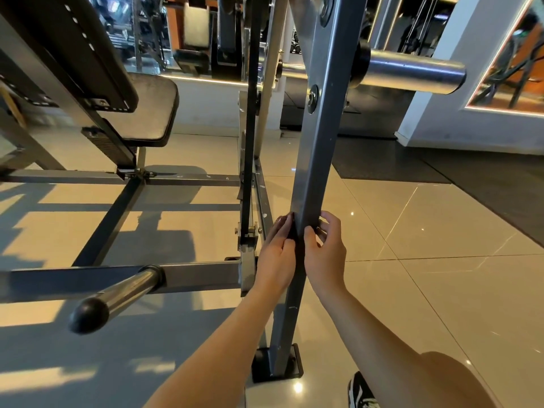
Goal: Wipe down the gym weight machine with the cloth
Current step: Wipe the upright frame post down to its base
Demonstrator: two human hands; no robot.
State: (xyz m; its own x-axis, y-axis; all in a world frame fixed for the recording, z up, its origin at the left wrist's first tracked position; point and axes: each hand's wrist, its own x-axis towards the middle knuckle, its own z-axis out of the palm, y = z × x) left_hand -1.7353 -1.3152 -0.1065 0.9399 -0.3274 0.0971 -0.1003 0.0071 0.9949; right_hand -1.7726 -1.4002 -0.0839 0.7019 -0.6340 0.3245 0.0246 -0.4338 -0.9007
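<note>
My left hand (276,254) lies against the left face of a grey upright post (319,160). The fingers are nearly straight and close together, and they press a dark cloth (292,229) flat to the metal. Only a narrow strip of the cloth shows between my fingers and the post. My right hand (326,251) grips the same post at the same height, with the thumb laid on the front face and the fingers curled round the right edge. I cannot tell whether the cloth reaches under this hand.

The post belongs to the weight machine (188,278) and runs down to a black foot plate (295,363) on the tiled floor (441,290). My knee (454,375) and shoe (359,390) are just to the right of the plate. A chrome bar with a black end cap (116,298) juts towards me from a low grey beam on the left. Beyond the beam, a black seat pad (150,110) sits on a slanted frame. High on the post, a thick chrome peg (412,72) sticks out to the right. Dark mats (388,160) cover the floor farther back.
</note>
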